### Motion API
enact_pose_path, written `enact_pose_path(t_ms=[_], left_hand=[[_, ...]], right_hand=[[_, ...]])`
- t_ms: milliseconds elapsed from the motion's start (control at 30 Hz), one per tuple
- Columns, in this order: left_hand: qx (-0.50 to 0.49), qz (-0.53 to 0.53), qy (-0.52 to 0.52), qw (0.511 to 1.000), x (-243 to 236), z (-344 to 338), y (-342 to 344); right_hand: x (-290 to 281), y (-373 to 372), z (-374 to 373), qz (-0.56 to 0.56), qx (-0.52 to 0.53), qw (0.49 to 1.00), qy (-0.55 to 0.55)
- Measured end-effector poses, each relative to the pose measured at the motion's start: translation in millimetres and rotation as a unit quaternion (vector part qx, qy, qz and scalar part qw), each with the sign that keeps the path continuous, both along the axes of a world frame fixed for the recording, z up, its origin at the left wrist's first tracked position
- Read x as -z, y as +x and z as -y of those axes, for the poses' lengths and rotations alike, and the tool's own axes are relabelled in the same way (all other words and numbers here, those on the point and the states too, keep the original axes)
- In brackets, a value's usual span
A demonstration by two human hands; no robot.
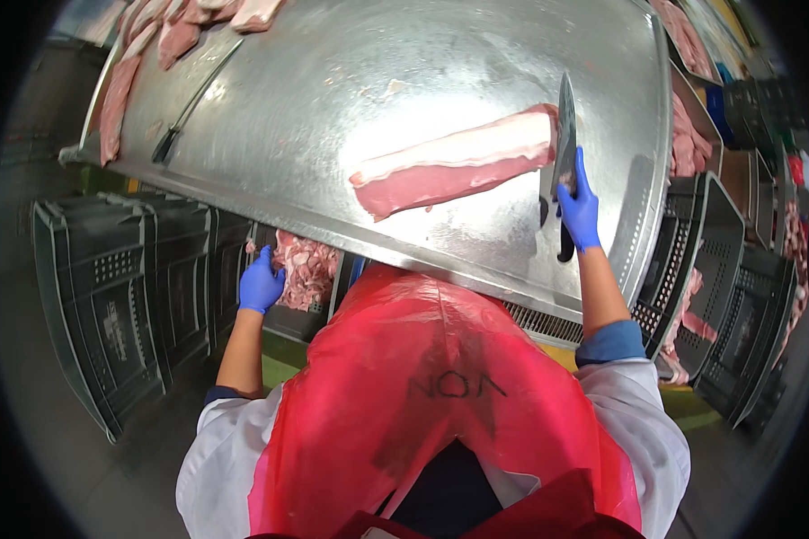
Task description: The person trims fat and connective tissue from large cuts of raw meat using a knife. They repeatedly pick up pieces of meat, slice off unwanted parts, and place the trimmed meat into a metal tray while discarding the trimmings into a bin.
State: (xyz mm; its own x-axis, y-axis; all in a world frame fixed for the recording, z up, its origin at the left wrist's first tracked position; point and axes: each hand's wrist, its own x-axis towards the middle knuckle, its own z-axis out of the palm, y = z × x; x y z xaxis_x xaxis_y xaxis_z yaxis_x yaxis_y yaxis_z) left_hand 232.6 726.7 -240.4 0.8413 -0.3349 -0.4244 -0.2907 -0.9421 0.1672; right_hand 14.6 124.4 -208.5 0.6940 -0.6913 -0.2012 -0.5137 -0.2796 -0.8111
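My right hand (582, 207), in a blue glove, grips a knife (565, 135) with a long wide blade and dark handle. The blade points toward the far side of the steel table, just right of a long slab of meat (458, 166). A pale fat layer covers the slab's far side, and its near side is pink. Off the table's near left edge, my left hand (262, 283), also blue-gloved, hovers beside a crate of meat trimmings (306, 269). Its fingers look loosely apart, with nothing visible in them.
The steel table (333, 99) has a raised near rim. At its far left lie several meat pieces (178, 40) and a thin dark-handled rod (198, 99). Dark crates (108, 287) stand at the left. More crates (715, 296) and trays of meat (689, 135) line the right side.
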Motion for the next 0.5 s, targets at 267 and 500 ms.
enact_pose_path(t_ms=[267, 500], left_hand=[[0.259, 0.131, -0.288, 0.913, -58, 218, 23], [0.384, 0.091, -0.323, 0.860, -27, 400, 8]], right_hand=[[19, 30, 41, -0.057, -0.004, 0.992, -0.110], [38, -50, -27, -0.014, 0.000, 0.995, -0.095]])
